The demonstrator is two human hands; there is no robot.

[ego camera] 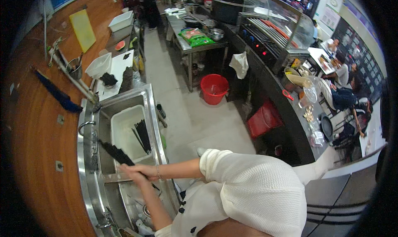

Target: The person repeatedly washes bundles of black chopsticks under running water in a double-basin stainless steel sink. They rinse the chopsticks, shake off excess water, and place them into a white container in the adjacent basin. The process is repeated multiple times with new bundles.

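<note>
Over the divider of a two-basin stainless steel sink (102, 177), both hands are together around a bundle of black chopsticks (117, 153). The bundle slants from the wall side down past my wrists. My right hand (150, 171), with a bracelet at the wrist, grips it. My left hand (133, 173) is slightly blurred and presses against the same bundle, partly covering the right fingers. Below the bundle, in the far basin, sits a white plastic tub (122, 121). More black chopsticks (142, 136) lie inside the tub, leaning toward its right side.
Taps (87, 124) line the wall side. Beyond the sink are a white board (129, 58) and a clear container (99, 65). A red bucket (214, 89) stands on the floor. On the right, a counter bears a sausage roller grill (267, 34); people sit beyond it.
</note>
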